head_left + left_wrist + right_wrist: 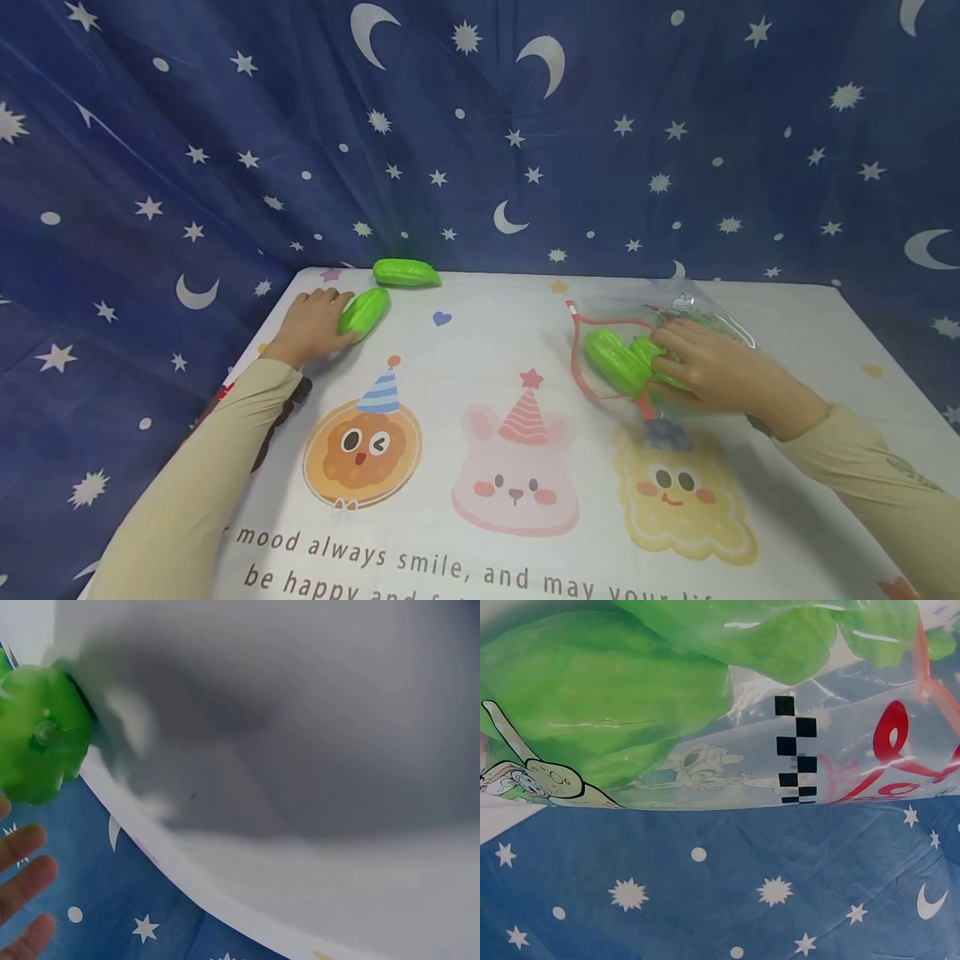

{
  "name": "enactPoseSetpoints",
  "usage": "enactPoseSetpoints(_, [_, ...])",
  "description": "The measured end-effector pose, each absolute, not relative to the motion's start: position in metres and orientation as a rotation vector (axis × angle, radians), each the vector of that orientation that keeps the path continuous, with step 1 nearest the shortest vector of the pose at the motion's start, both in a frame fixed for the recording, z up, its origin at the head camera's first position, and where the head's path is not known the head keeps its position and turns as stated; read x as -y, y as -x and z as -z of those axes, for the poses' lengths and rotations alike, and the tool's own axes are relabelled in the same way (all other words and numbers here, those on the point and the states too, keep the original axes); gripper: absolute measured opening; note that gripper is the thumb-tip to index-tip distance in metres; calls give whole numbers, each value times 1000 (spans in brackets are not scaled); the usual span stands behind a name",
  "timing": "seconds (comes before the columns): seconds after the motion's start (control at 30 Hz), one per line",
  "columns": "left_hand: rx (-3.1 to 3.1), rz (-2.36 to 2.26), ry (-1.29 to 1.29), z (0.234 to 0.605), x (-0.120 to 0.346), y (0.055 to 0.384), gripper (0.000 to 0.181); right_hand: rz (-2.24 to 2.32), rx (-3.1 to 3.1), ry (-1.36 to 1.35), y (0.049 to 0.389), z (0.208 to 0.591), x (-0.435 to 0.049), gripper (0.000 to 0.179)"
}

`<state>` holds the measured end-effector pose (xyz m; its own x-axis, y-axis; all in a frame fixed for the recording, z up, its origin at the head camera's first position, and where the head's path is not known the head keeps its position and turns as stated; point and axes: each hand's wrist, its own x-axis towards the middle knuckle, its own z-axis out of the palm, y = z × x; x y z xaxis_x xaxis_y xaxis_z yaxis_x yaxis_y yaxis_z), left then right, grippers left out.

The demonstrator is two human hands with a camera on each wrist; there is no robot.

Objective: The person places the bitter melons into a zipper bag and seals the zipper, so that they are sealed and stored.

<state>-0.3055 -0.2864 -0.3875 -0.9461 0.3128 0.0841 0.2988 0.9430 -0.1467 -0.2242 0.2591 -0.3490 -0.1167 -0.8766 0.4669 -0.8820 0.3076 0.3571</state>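
My left hand is at a bright green cucumber-shaped toy on the far left of the table, fingers on the far side and thumb on the near side. In the left wrist view the spread fingers show a gap to the toy's ribbed stem end. My right hand grips a clear plastic bag by its red-edged mouth, which gapes to the left. Several green toys lie in the bag, one right beside the fingertips. The right wrist view shows the bag's printed side.
Another green cucumber-shaped toy lies at the table's back edge. A white cloth printed with cartoon faces covers the table. Behind and at left hangs a blue star-and-moon curtain. Something dark sits under the left forearm.
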Motion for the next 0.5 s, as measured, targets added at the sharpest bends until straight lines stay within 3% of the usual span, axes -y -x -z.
enactPoseSetpoints(0.5, [3019,-214,503,387,293,304,59,-47,1923,-1547,224,350,-257,38])
